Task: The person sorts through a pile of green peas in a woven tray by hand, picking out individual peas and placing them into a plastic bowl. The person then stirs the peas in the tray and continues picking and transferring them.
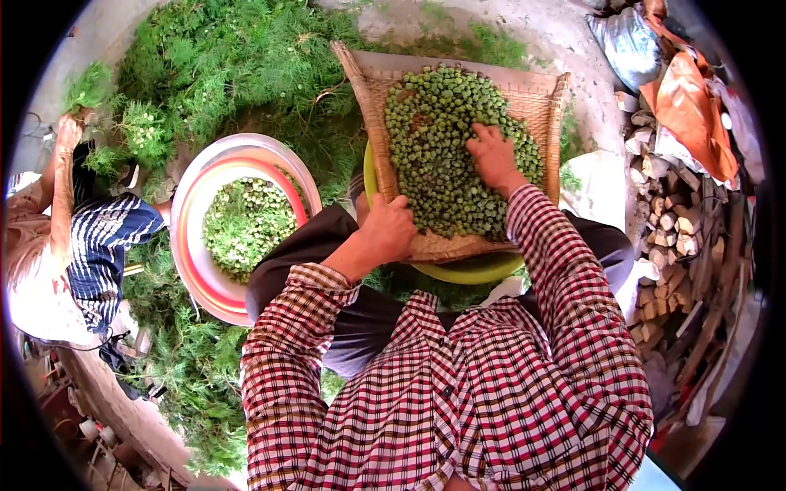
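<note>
While I watch through the head camera, the only view I have, the woven tray point(536, 96) lies tilted across the person's lap, sitting on a yellow-green basin point(471, 271) whose rim shows at the tray's 6 o'clock edge. The tray is heaped with small green pods point(434, 164), round and loose.

The left hand point(386, 231) is at the tray's 8 o'clock edge, its fingers clenched around the woven rim. The right hand point(494, 155) lies flat on the pile toward 2 o'clock, fingers spread and released, pressing into the pods without closing on any that I can see.

I judge the tray to be light and fairly stiff but springy, so it is best taken by the thick bound rim, as the left hand has it, not by the thin weave in the middle. The pods look firm, light and apt to roll, so they should move better under a flat palm than in a pinch, and a steeper tilt could spill them.

At 9 o'clock from the tray stands a round metal bowl point(199, 270) with a red inner rim, holding more green pods, on a bed of feathery green stalks point(237, 57). Further toward 9 o'clock another person's striped sleeve point(106, 245) shows. At 3 o'clock is stacked firewood point(667, 237).
</note>
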`<state>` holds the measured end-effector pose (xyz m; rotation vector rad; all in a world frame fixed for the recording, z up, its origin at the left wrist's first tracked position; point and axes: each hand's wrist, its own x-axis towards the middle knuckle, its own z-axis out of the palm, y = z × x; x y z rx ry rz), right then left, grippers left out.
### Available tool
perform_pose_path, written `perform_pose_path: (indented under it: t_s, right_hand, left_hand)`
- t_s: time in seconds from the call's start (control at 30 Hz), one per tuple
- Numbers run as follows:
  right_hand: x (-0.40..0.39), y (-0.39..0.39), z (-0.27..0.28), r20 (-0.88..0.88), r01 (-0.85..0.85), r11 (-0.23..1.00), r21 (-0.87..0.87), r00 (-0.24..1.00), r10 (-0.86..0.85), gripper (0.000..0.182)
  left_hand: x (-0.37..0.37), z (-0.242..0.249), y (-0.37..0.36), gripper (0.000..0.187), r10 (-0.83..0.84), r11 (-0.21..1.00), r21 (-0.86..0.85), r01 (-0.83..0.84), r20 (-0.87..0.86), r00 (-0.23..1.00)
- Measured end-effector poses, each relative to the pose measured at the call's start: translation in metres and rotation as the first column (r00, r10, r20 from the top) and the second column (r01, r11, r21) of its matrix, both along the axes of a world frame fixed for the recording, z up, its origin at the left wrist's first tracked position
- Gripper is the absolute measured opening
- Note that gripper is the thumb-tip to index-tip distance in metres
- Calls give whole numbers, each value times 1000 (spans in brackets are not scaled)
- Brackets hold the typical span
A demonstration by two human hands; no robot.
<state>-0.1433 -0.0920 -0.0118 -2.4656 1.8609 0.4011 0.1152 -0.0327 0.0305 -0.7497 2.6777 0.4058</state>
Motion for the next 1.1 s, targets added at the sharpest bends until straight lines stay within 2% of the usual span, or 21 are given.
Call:
perform_pose_path:
  t_s: [0.1,0.13,0.23,0.27,0.33,0.37,0.4,0.47,0.53,0.6,0.67,0.77,0.8,0.83,0.87,0.97,1.03,1.07,1.1]
  right_hand:
    - [-21,1,9,172,136,990,36,975,-141,42]
    - [-27,3,9,170,135,990,34,976,-138,42]
    - [-36,12,13,177,341,938,62,921,-347,56]
    - [-35,16,20,176,339,939,59,922,-344,56]
    - [-31,24,34,228,527,850,5,827,-514,54]
    - [-24,29,43,245,513,855,-78,841,-482,52]
    - [-20,31,41,243,509,857,-80,844,-479,52]
    - [-9,35,35,351,210,925,-318,932,-90,52]
    - [16,37,19,470,84,996,-43,881,-54,51]
    - [45,37,2,395,236,961,145,876,-275,64]
    - [49,22,-38,449,467,874,131,758,-473,75]
    - [88,15,-25,546,465,866,186,684,-484,76]
    - [100,22,-41,541,401,906,139,735,-408,75]
    - [106,31,-54,607,309,948,76,740,-290,71]
    - [115,42,-44,536,268,955,127,792,-293,69]
    - [106,66,-33,631,208,963,174,727,-271,64]
    - [94,78,-30,493,51,881,470,813,-310,55]
    - [88,83,-24,493,50,882,469,813,-309,55]
    - [82,90,-15,479,-39,894,447,854,-202,50]
  left_hand:
    - [0,-4,0,33,12,1000,9,-12,-7,1000]
    - [1,-5,1,33,14,1000,7,-13,-9,1000]
    - [3,-3,2,32,29,1000,10,-29,-12,1000]
    - [4,-3,2,30,32,999,-16,-33,-40,999]
    - [5,0,1,29,40,998,-43,-43,-72,997]
    - [4,4,-4,27,59,997,-34,-62,-87,994]
    - [3,8,-9,25,78,996,-25,-81,-102,992]
    - [7,19,-23,23,116,992,-44,-122,-113,987]
    - [11,22,-27,21,153,984,-67,-162,-124,980]
    - [13,22,-28,19,140,983,-99,-152,-117,983]
    - [14,18,-26,20,146,982,-100,-159,-128,981]
    - [13,18,-26,20,147,984,-82,-158,-128,981]
    - [13,20,-29,20,150,985,-72,-160,-121,981]
    - [13,22,-31,20,148,984,-76,-158,-126,981]
    - [14,24,-32,20,144,987,-52,-153,-143,979]
    - [18,27,-32,21,157,986,-20,-163,-179,971]
    - [18,31,-35,21,170,984,-12,-176,-197,966]
    - [18,38,-39,22,211,977,70,-204,-130,969]
    - [17,44,-43,23,246,961,149,-235,-59,968]
